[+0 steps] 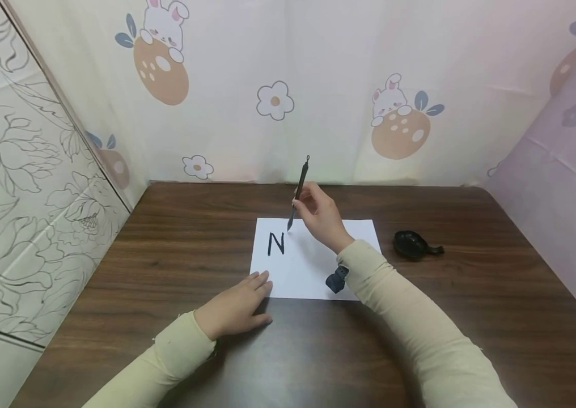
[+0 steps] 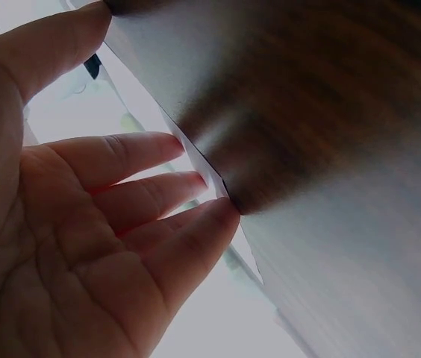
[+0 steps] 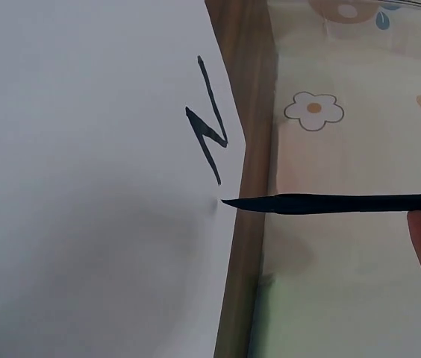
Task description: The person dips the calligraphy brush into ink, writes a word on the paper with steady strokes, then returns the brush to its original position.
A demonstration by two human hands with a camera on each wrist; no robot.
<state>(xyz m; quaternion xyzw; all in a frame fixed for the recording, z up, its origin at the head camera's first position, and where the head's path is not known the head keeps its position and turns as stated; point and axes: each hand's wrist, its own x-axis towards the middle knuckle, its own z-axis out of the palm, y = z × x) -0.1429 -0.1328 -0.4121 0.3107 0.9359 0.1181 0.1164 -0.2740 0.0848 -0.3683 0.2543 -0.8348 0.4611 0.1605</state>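
A dark writing brush (image 1: 300,184) is pinched in my right hand (image 1: 321,215), held steeply with its tip down. The brush tip (image 3: 233,202) is close to the paper's far edge, right of a black letter N (image 1: 276,243); whether it touches cannot be told. The white sheet of paper (image 1: 298,277) lies on the table. My left hand (image 1: 239,303) rests with extended fingers at the sheet's near-left corner. In the left wrist view its fingertips (image 2: 225,211) meet the paper's edge.
A small black ink dish (image 1: 410,245) with a short handle stands right of the paper. The brown wooden table (image 1: 191,226) ends at a patterned curtain (image 1: 237,68) behind. A dark wrist device (image 1: 337,279) sits at my right cuff, over the paper.
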